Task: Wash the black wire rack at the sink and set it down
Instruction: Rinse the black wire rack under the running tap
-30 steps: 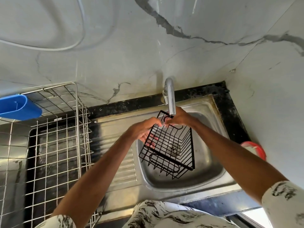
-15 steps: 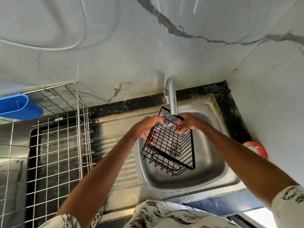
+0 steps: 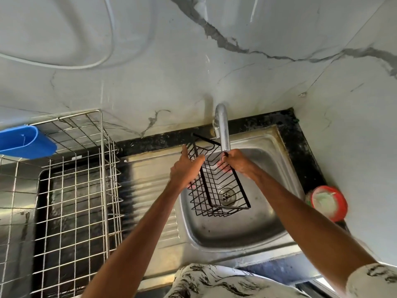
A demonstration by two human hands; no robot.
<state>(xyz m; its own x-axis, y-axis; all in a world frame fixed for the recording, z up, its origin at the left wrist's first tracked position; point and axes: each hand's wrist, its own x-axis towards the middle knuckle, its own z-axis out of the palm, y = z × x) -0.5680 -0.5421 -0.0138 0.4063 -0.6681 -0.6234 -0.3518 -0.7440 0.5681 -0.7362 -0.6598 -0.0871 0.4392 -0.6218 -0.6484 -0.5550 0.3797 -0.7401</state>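
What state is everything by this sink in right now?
black wire rack: tilted, held over the sink.
left hand: grips the rack's left side.
right hand: grips its right edge.
tap: flow cannot be told.
red tub: open, whitish paste inside.
blue holder: hung on the steel dish rack.

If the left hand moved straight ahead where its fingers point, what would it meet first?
The left hand would likely meet the black counter strip behind the sink, then the marble wall; depth is unclear.

one black wire rack (image 3: 211,191), two hands (image 3: 185,171) (image 3: 237,163), one tap (image 3: 222,130), one sink (image 3: 257,229)
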